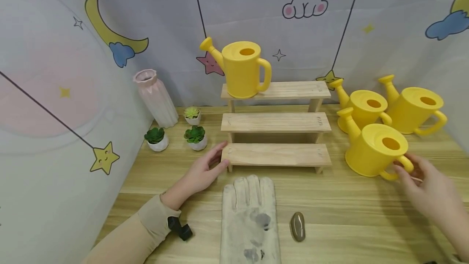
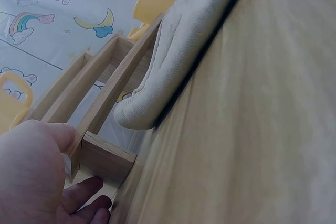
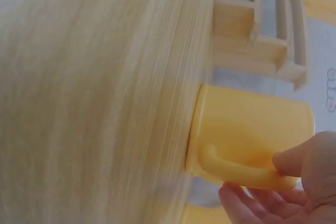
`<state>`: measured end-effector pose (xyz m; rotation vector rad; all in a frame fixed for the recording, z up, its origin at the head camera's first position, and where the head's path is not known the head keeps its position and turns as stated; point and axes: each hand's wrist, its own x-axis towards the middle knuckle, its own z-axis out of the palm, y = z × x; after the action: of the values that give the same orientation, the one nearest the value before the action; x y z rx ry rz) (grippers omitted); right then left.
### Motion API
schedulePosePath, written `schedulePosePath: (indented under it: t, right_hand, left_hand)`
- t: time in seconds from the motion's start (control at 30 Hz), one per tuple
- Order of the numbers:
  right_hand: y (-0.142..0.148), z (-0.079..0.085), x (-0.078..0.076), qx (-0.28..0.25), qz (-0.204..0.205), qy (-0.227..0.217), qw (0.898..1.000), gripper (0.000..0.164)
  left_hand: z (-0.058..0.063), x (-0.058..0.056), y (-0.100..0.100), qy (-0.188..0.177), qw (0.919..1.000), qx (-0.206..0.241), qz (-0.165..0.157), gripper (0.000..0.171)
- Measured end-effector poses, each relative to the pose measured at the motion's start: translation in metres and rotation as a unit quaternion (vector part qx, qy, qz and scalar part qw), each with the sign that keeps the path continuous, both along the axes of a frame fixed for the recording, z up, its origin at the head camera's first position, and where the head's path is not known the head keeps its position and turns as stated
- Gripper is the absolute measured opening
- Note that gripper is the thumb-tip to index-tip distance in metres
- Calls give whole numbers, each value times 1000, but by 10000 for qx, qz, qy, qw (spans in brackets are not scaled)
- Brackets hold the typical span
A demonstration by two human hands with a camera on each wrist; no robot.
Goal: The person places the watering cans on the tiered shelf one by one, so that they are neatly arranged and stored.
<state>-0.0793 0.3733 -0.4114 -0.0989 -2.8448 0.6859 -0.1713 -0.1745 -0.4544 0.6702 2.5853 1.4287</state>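
At the right, my right hand (image 1: 430, 186) holds the handle of the nearest yellow watering can (image 1: 375, 150), thumb on one side and fingers on the other. The can stands upright on the table, its spout pointing left and back. My left hand (image 1: 203, 172) holds the left end of the lowest step of a three-tier wooden shelf (image 1: 275, 154), thumb at the front edge and index finger farther back. In the left wrist view its other fingers curl loosely beside the shelf leg. Another yellow watering can (image 1: 242, 70) sits on the top tier, toward the left.
Two more watering cans, a middle one (image 1: 362, 107) and a far-right one (image 1: 415, 109), stand behind the held can. A work glove (image 1: 250, 223) and a brown stone (image 1: 298, 226) lie in front. Left are a pink-white vase (image 1: 157, 101) and several small potted plants (image 1: 196, 135).
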Motion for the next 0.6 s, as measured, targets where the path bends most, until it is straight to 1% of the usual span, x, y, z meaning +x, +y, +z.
schedulePosePath:
  t: [0.17, 0.23, 0.43, 0.5, 0.6]
  right_hand:
    - [-2, 1, 1, 116, -207, 204, 9995, 53]
    - [-2, 0, 2, 120, -274, 207, 9993, 49]
    - [1, -2, 5, 134, -309, 276, 9990, 43]
    - [2, -3, 5, 94, -361, 322, 9988, 43]
    - [2, -3, 7, -127, -443, 390, 9982, 41]
  left_hand:
    - [1, 1, 1, -6, 10000, 50, -5, 61]
    - [2, 1, 1, -29, 10000, 58, 8, 61]
    - [3, 2, 1, -20, 10000, 66, 2, 61]
    - [2, 1, 1, -11, 10000, 89, -8, 61]
    - [1, 0, 1, -3, 9999, 107, -30, 61]
